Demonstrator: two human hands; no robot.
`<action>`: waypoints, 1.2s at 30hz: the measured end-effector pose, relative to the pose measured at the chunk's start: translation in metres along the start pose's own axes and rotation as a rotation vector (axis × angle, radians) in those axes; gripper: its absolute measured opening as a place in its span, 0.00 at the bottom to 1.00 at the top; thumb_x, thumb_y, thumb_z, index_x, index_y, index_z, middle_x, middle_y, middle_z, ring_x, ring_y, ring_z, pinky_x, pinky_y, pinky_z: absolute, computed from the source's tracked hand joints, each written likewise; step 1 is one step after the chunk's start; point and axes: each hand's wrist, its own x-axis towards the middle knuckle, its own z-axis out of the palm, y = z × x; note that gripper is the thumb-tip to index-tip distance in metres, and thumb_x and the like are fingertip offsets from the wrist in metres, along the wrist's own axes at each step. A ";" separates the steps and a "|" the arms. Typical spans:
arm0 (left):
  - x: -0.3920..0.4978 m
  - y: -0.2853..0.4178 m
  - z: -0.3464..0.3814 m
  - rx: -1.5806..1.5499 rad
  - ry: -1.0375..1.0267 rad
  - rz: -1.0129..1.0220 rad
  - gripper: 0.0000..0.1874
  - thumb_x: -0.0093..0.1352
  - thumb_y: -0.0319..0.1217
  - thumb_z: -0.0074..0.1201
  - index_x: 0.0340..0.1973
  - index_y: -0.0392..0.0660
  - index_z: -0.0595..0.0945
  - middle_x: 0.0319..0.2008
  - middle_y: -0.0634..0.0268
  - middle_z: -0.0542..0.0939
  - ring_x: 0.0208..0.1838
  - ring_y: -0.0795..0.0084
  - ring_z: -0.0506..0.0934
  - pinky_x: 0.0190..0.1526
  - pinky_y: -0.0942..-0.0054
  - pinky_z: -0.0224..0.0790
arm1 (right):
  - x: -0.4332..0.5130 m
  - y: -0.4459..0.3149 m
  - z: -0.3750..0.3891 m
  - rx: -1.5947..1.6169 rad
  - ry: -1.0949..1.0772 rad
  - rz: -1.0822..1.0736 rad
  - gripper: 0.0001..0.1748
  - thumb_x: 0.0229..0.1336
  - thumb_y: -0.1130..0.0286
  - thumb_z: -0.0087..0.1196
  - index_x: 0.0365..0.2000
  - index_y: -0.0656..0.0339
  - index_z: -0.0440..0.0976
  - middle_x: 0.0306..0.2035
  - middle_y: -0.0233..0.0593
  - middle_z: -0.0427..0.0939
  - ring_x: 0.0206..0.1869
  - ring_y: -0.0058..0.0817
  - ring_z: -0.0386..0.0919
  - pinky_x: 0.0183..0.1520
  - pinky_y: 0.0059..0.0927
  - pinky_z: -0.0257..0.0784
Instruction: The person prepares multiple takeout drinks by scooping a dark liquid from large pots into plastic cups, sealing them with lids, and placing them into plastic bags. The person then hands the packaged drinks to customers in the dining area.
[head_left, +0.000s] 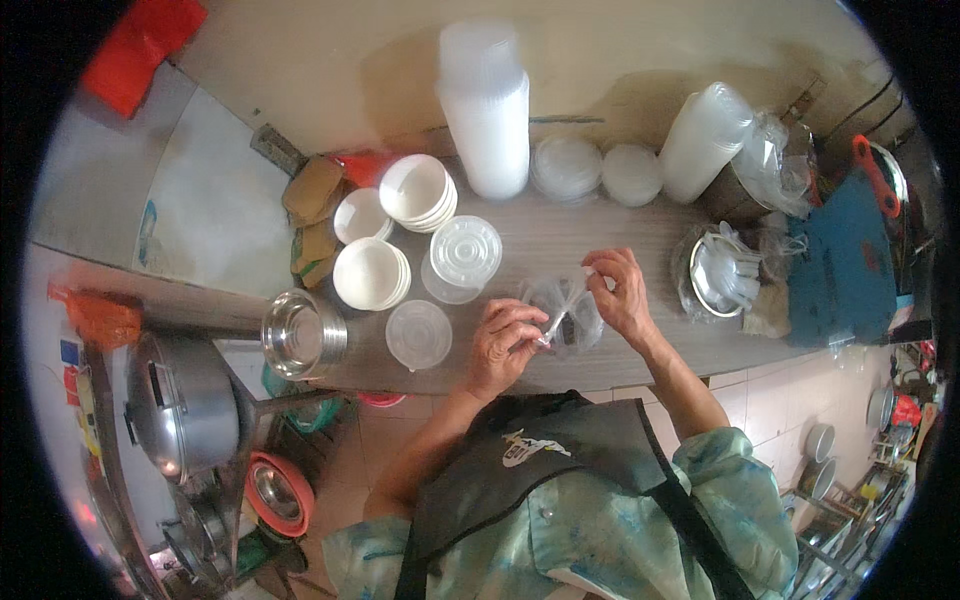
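Note:
A clear plastic bag (582, 322) lies on the wood-grain table before me, with its gathered, twisted top pulled slantwise between my hands. My left hand (508, 341) pinches the lower left end of the twist between thumb and fingers. At the upper right end, my right hand (619, 289) holds the plastic with its fingertips. Something dark shows through the bag; what it is cannot be told. Round clear plastic lids (466, 251) lie to the left of my hands, and another lid (418, 335) sits nearer the table's front edge.
White bowls (367, 274) stand stacked at left, beside stacked metal bowls (300, 334). Tall stacks of plastic containers (487, 127) and round lids (566, 169) line the wall. Rightwards are a bowl of plastic spoons (724, 274) and a blue box (840, 262). A large metal pot (184, 405) stands lower left.

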 end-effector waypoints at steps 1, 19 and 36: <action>-0.008 -0.002 0.003 -0.031 -0.011 -0.072 0.10 0.53 0.25 0.62 0.24 0.44 0.74 0.34 0.67 0.78 0.41 0.63 0.72 0.44 0.67 0.63 | -0.002 0.009 0.004 0.038 0.024 0.037 0.04 0.41 0.78 0.49 0.22 0.65 0.74 0.33 0.39 0.78 0.35 0.43 0.73 0.44 0.38 0.67; 0.016 0.021 0.024 -0.220 0.282 -0.478 0.04 0.58 0.23 0.57 0.28 0.40 0.79 0.26 0.65 0.78 0.30 0.76 0.74 0.33 0.78 0.66 | 0.008 -0.047 -0.018 0.493 -0.535 0.235 0.07 0.51 0.73 0.54 0.27 0.68 0.73 0.17 0.35 0.72 0.18 0.16 0.63 0.21 0.22 0.61; 0.005 0.008 0.003 -0.999 0.150 -0.698 0.09 0.63 0.32 0.44 0.24 0.41 0.71 0.25 0.70 0.69 0.33 0.78 0.66 0.40 0.80 0.55 | 0.024 0.003 -0.040 1.179 -0.505 0.793 0.10 0.55 0.67 0.48 0.20 0.60 0.67 0.17 0.29 0.64 0.15 0.17 0.56 0.17 0.19 0.50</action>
